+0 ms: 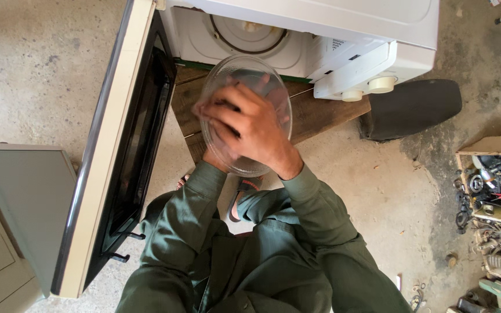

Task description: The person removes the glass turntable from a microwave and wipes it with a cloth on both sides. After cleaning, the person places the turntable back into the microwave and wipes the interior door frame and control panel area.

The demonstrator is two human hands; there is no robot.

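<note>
1. Glass turntable plate (249, 75), round and clear, is held up in front of the open white microwave (320, 35), just below its cavity.
2. Right hand (253, 124) lies on the plate's upper face with fingers spread, gripping it.
3. Left hand (218, 152) sits mostly under the plate and behind the right hand; how far it is closed cannot be told.
4. Microwave door (117, 150) hangs swung open to the left.
5. Wooden board (320, 113) carries the microwave above the concrete floor (30, 69).
</note>
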